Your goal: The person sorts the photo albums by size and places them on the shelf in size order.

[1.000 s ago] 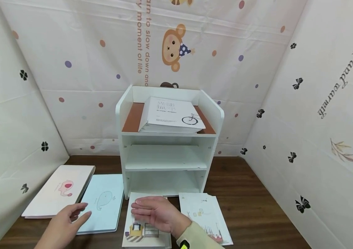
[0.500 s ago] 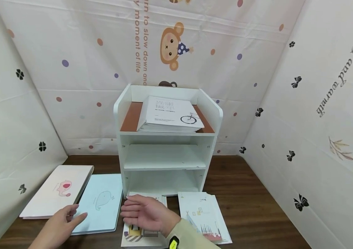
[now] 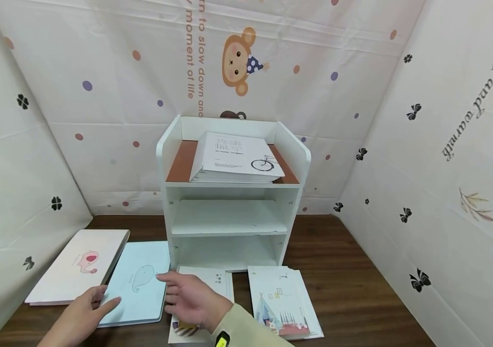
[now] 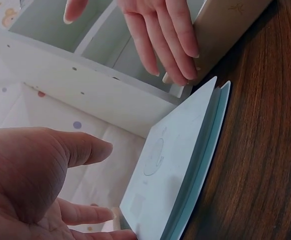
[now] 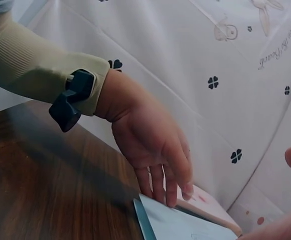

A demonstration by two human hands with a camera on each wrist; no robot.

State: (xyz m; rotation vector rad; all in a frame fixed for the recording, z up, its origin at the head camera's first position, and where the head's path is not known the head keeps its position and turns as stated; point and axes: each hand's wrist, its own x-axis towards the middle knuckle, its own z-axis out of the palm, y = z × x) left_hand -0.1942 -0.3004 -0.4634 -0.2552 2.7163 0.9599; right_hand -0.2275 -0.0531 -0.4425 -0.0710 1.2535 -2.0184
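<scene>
A light blue notebook (image 3: 140,301) with a whale drawing lies flat on the table at left in the head view. My left hand (image 3: 80,312) is at its left edge, fingers loosely bent by the side facing the pink notebook and thumb over the cover. In the right wrist view this left hand (image 5: 153,135) has its fingertips down at the blue notebook's edge; firm contact cannot be told. My right hand (image 3: 196,298), fingers extended, hovers above a white notebook (image 3: 220,282), its fingertips close to the blue notebook's right edge. Neither hand grips anything.
The pale pink notebook (image 3: 61,270) with an elephant lies further left. A white shelf (image 3: 229,233) stands behind, bearing a stack of white books (image 3: 238,156) on top. To the right are white booklets (image 3: 285,294) on the dark wood table (image 3: 355,299). Patterned cloth surrounds everything.
My right hand has moved left, from over the white notebook toward the blue notebook's right edge. My left hand has shifted slightly left. The notebooks remain in place.
</scene>
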